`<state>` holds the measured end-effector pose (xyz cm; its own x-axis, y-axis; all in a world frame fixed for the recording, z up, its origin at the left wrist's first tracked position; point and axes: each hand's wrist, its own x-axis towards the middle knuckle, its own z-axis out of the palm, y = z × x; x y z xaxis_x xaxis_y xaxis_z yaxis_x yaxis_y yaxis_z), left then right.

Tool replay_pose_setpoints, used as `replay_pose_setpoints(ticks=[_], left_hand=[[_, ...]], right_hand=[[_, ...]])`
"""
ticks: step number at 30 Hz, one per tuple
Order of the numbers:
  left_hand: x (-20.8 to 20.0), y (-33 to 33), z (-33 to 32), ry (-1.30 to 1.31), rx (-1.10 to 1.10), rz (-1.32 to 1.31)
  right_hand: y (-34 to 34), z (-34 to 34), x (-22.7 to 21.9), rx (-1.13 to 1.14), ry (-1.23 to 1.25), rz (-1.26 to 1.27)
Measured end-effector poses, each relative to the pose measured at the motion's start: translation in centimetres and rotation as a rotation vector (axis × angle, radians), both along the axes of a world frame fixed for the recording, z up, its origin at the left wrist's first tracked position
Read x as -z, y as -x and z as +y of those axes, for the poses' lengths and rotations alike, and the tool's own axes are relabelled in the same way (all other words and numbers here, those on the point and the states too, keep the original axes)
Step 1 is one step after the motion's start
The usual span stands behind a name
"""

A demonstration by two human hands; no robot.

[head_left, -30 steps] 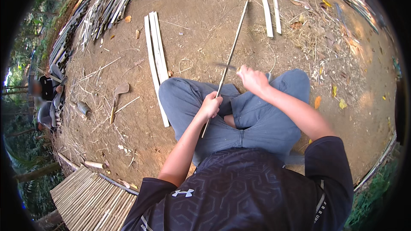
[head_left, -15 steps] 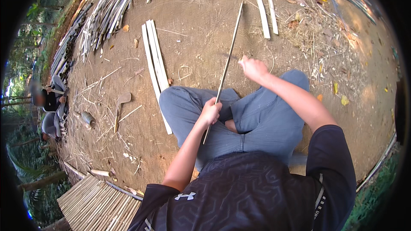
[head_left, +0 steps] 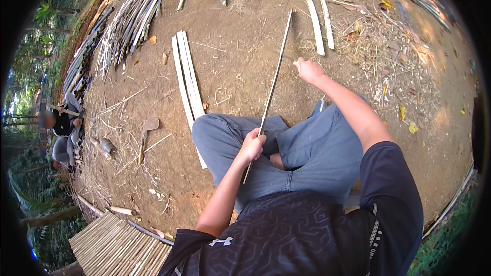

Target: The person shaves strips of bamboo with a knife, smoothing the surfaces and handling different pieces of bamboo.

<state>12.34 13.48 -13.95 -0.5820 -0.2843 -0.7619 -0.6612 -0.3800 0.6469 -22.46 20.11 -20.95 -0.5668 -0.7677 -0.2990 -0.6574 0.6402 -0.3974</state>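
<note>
In my left hand (head_left: 252,145) is a long thin bamboo strip (head_left: 277,69), gripped near its lower end over my lap. The strip slants up and slightly right, its far end above the bare ground. My right hand (head_left: 310,71) is closed to the right of the strip, apart from it. A pale handle end shows at its thumb; the knife blade is smeared by motion and barely visible. I sit cross-legged, with wider split bamboo slats (head_left: 187,79) lying beside my left knee.
Two pale slats (head_left: 313,15) lie ahead on the right, near scattered shavings (head_left: 378,61). At left are a broad-bladed chopping tool (head_left: 150,124), a short dark cylinder (head_left: 107,146) and a pole pile (head_left: 133,25). Another person (head_left: 64,122) sits at far left, beyond a slatted bamboo platform (head_left: 120,245).
My right hand has moved slightly up and right, farther from the strip. My left hand keeps its grip on the strip. The whole view has shifted a little.
</note>
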Motion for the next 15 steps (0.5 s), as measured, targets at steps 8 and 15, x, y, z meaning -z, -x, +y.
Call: replay_pose_setpoints(ticks=[8, 15], left_hand=[[-0.5, -0.2, -0.1, -0.020, -0.038, -0.004], [-0.1, 0.4, 0.3, 0.030, 0.011, 0.033]], right_hand=[[2.1, -1.2, 1.0, -0.026, -0.031, 0.029], [8.9, 2.4, 9.7, 0.499, -0.008, 0.140]])
